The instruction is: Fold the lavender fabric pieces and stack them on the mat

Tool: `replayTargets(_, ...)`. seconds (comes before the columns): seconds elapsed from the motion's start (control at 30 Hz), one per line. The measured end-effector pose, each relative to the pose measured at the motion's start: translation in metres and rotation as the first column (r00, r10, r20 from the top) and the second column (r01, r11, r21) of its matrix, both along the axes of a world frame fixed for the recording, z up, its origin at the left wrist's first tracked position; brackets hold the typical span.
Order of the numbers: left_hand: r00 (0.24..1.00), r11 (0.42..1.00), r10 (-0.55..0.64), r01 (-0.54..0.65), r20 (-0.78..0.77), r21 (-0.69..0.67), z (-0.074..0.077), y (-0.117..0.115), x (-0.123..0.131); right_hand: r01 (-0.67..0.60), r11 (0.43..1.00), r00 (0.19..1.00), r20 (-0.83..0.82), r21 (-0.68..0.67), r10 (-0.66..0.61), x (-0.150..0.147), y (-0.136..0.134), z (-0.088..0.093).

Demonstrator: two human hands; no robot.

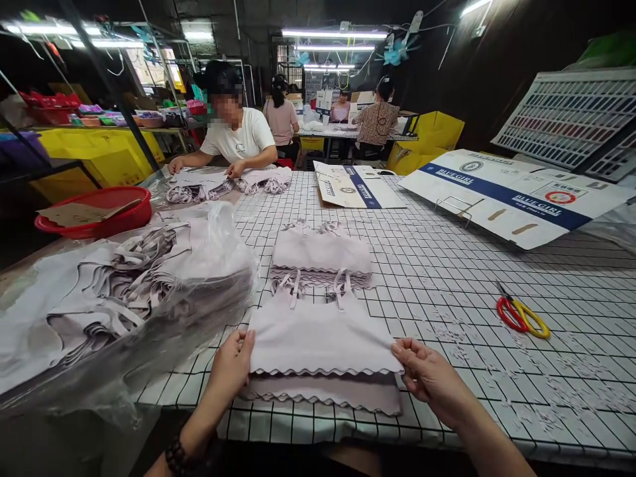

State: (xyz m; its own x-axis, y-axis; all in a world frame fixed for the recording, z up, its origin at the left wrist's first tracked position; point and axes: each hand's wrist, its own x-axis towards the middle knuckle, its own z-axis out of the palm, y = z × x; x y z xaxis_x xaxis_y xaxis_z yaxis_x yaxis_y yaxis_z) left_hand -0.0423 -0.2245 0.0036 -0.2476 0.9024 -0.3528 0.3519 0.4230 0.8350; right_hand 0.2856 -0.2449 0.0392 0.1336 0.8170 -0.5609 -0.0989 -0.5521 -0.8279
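A pale pink camisole top (320, 334) with thin straps and a scalloped hem is stretched flat between my hands. My left hand (232, 361) pinches its left side edge, thumb on top. On the other side, my right hand (427, 374) pinches the right corner near the hem. Beneath it lies another piece of the same fabric (328, 392), its wavy edge sticking out toward me. Just beyond the straps sits a stack of similar folded tops (322, 255), their scalloped edges layered.
A clear plastic bag (218, 265) of more tops lies left, near a red basin (99, 212). Scissors (521, 318) and thread scraps lie right on the checked tablecloth (437, 285). Flat cartons (517, 192) are at the back right. Across the table, a co-worker (238, 139) handles piled garments (199, 184).
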Motion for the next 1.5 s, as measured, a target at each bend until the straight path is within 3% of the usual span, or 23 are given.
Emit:
replayTargets(0.1, 0.998, 0.999, -0.036, 0.037, -0.044, 0.017, 0.001, -0.003, -0.005, -0.028, 0.999, 0.998, 0.059, 0.018, 0.027, -0.004, -0.011, -0.002)
replayTargets(0.27, 0.974, 0.994, -0.104, 0.108, -0.200, 0.007, -0.008, -0.006, -0.016, -0.101, 0.995, 0.969, 0.228, 0.014, 0.095, -0.004, -0.028, -0.040)
replayTargets(0.37, 0.958, 0.992, -0.123, 0.129, -0.260, 0.008, -0.007, -0.008, -0.017, -0.107, 0.992, 0.948, 0.309, 0.070, 0.081, -0.001, -0.031, -0.053)
replayTargets(0.53, 0.915, 0.990, -0.137, 0.143, -0.380, -0.013, -0.004, -0.007, -0.014, -0.110, 0.993, 0.941, 0.325, 0.034, 0.093, 0.002, -0.028, -0.057)
replayTargets(0.7, 0.916, 0.989, -0.144, 0.146, -0.375, -0.022, -0.013, -0.008, -0.016, -0.179, 0.984, 0.898, 0.413, 0.026, 0.152, 0.004, -0.029, -0.062)
replayTargets(0.87, 0.863, 0.979, -0.036, 0.133, -0.505, 0.158, 0.001, -0.011, -0.014, -0.226, 0.974, 0.841, 0.505, 0.005, 0.193, 0.016, -0.016, -0.043)
replayTargets(0.97, 0.865, 0.903, -0.126, 0.303, -0.487, 0.304, 0.020, 0.015, 0.005, -0.184, 0.978, 0.786, 0.611, 0.093, 0.090, 0.020, 0.025, -0.017)
replayTargets(1.03, 0.867, 0.838, -0.211, 0.398, -0.451, 0.373, 0.029, 0.052, 0.022, -0.174, 0.970, 0.748, 0.664, 0.169, 0.019, 0.017, 0.066, -0.004)
replayTargets(1.07, 0.870, 0.824, -0.189, 0.392, -0.455, 0.409, 0.031, 0.075, 0.030, -0.167, 0.962, 0.731, 0.682, 0.214, -0.025, 0.014, 0.089, 0.000)
replayTargets(1.17, 0.851, 0.870, 0.000, 0.259, -0.526, 0.420, 0.029, 0.145, 0.049, -0.113, 0.937, 0.677, 0.716, 0.329, -0.170, 0.003, 0.151, -0.002)
replayTargets(1.27, 0.822, 0.939, 0.068, 0.139, -0.566, 0.314, 0.023, 0.191, 0.056, -0.048, 0.947, 0.624, 0.750, 0.319, -0.221, -0.004, 0.188, -0.015)
replayTargets(1.4, 0.790, 0.947, 0.062, 0.146, -0.610, 0.286, 0.017, 0.204, 0.054, 0.077, 0.941, 0.587, 0.748, 0.328, -0.309, -0.006, 0.197, -0.030)
replayTargets(1.5, 0.746, 0.940, 0.088, 0.158, -0.660, 0.303, 0.018, 0.200, 0.054, 0.148, 0.912, 0.658, 0.651, 0.382, -0.379, -0.004, 0.197, -0.038)
